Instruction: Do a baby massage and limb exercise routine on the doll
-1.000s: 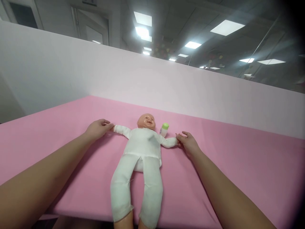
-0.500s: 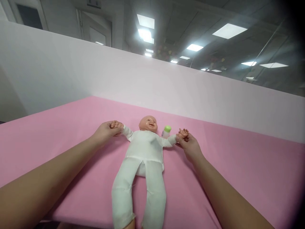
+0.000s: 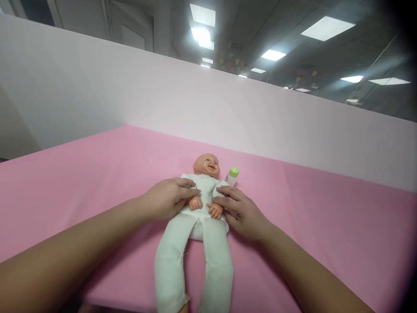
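Note:
A baby doll (image 3: 195, 230) in a white cloth suit lies on its back on the pink table top (image 3: 280, 269), legs toward me. Both its forearms are folded in over its belly. My left hand (image 3: 167, 198) is curled over one forearm, its fingers across the sleeve and the doll's small hand showing below them. Around the other forearm is my right hand (image 3: 246, 213), its fingers spread over the sleeve and its thumb lower down at the side. A small bottle with a green cap (image 3: 233, 171) lies by the doll's shoulder, partly hidden by the doll's sleeve.
A pale upright panel (image 3: 208, 104) runs along the back and left of the pink surface. Beyond it are a door frame at the left and bright ceiling lights (image 3: 327, 28). The table's front edge shows at the lower left.
Both my hands have moved inward from the doll's outstretched hands, and the doll's arms have gone from spread wide to folded over its belly. The view has tilted slightly downward.

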Demonstrator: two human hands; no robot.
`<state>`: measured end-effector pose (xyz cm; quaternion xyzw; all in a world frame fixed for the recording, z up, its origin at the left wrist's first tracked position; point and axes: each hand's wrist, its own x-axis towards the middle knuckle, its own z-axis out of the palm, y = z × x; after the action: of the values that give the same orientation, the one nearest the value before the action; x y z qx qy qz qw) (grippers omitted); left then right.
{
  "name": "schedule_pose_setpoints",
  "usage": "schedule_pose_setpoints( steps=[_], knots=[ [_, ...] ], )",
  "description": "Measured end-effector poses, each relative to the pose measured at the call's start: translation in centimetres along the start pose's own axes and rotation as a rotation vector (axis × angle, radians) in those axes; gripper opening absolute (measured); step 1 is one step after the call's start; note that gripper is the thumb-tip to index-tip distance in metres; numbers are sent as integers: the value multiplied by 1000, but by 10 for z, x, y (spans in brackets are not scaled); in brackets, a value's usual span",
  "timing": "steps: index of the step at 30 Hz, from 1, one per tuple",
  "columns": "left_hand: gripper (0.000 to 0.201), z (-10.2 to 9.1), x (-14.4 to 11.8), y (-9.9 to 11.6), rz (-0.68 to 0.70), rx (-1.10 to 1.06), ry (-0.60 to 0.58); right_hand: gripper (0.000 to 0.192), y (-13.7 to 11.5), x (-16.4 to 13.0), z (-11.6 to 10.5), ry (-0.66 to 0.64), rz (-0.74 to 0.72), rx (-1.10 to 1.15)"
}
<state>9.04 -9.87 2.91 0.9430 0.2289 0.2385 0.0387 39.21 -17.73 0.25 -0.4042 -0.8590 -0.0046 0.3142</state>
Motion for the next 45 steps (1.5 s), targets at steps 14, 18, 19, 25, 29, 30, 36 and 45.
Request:
schedule_pose_setpoints(
  steps=[14,18,19,25,29,30,36,45],
  knots=[
    [32,-1,1,-4,-208,-114,106,38,11,1,3,145,150,130],
    [32,-6,-2,-14,-516,-283,296,31,38,-4,-5,372,438,417],
    [32,-8,-3,-19,-584,-320,352,34,46,-6,-8,432,506,453],
    [37,-16,-15,-64,-915,-425,527,49,99,-22,-19,578,869,563],
    [45,-13,-22,-92,-1060,-319,461,66,119,-31,-21,523,1078,485],
    [48,-12,-23,-98,-1088,-264,414,65,121,-33,-22,450,1124,396],
    [67,-13,-27,-121,-1179,-26,192,57,125,-36,-28,101,1170,-11],
    [71,-11,-30,-132,-1176,-11,127,55,118,-35,-33,71,1180,-79]
  ],
)
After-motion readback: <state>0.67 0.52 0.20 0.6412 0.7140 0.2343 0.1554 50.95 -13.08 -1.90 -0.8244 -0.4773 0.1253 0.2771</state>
